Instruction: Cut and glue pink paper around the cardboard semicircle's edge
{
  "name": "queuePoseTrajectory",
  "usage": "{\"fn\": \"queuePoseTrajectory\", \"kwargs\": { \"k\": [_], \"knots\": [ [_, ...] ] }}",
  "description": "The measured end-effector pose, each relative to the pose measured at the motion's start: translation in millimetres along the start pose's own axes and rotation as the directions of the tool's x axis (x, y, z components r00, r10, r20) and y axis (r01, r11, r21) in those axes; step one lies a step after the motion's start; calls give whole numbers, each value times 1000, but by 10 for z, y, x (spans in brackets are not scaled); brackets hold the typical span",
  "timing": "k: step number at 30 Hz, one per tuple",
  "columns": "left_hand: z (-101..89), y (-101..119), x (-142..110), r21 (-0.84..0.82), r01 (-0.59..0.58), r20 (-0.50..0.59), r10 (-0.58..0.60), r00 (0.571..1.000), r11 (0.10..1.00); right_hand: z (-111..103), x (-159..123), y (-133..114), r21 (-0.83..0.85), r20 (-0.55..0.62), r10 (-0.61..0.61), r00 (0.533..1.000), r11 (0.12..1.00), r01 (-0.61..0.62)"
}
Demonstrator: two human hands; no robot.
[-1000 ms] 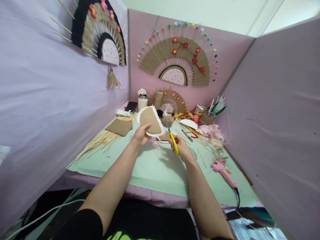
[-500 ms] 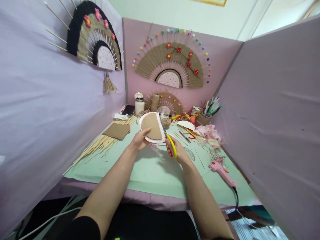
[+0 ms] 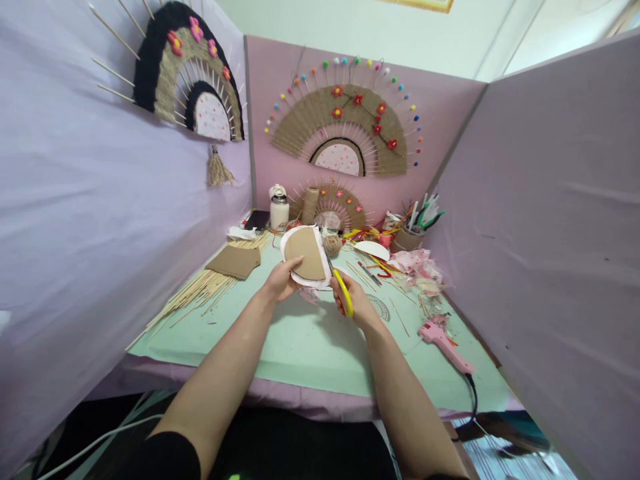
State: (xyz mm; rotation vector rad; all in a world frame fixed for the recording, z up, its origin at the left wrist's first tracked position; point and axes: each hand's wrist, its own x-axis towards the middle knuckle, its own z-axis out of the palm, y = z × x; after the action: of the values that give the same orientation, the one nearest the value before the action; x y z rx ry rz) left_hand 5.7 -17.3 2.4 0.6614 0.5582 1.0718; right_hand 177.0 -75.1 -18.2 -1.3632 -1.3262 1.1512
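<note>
My left hand (image 3: pixel 283 280) grips a half-round piece of brown cardboard (image 3: pixel 306 253) by its lower left edge, thumb on top. Pale pink-white fabric (image 3: pixel 290 238) lies behind the cardboard and shows as a margin around it. In my right hand (image 3: pixel 353 297) are scissors with yellow handles (image 3: pixel 344 292). Their blades point up along the right, straight edge of the fabric; whether they are cutting into it is hard to make out. Both hands are above the table, and a pinkish scrap (image 3: pixel 309 294) shows just below the cardboard.
Thin wooden sticks (image 3: pixel 200 293) and a brown cardboard piece (image 3: pixel 235 262) lie at left. A pink glue gun (image 3: pixel 447 347) with a black cord rests at right, near a protractor (image 3: pixel 377 307). Behind are a twine ball (image 3: pixel 332 245), a white bottle (image 3: pixel 279 210) and a tool pot (image 3: pixel 407 238).
The cardboard and fabric have shifted very slightly to the right and down. The scissor handles look a little closer together. Other things stay where they were.
</note>
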Motion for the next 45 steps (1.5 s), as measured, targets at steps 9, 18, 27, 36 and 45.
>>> {"fn": "queuePoseTrajectory", "kwargs": {
  "k": [9, 18, 27, 36, 45],
  "knots": [
    [6, -19, 5, 9, 3, -3, -3, 1000, 1000, 10, -8, -2, -15, -29, 1, 1000, 1000, -1],
    [-11, -30, 19, 13, -6, 24, 6, 1000, 1000, 3, 6, 16, -67, -55, -18, 998, 998, 14],
    [13, -24, -3, 25, -7, 17, 6, 1000, 1000, 24, 3, 32, -44, -78, -41, 996, 998, 38],
    [35, -16, -21, 22, -9, 25, 8, 1000, 1000, 36, 31, 79, 8, -101, -34, 994, 999, 35],
    [31, 3, -17, -21, 8, -10, -8, 1000, 1000, -22, 96, 99, 122, -328, -41, 944, 989, 85]
  ]
}}
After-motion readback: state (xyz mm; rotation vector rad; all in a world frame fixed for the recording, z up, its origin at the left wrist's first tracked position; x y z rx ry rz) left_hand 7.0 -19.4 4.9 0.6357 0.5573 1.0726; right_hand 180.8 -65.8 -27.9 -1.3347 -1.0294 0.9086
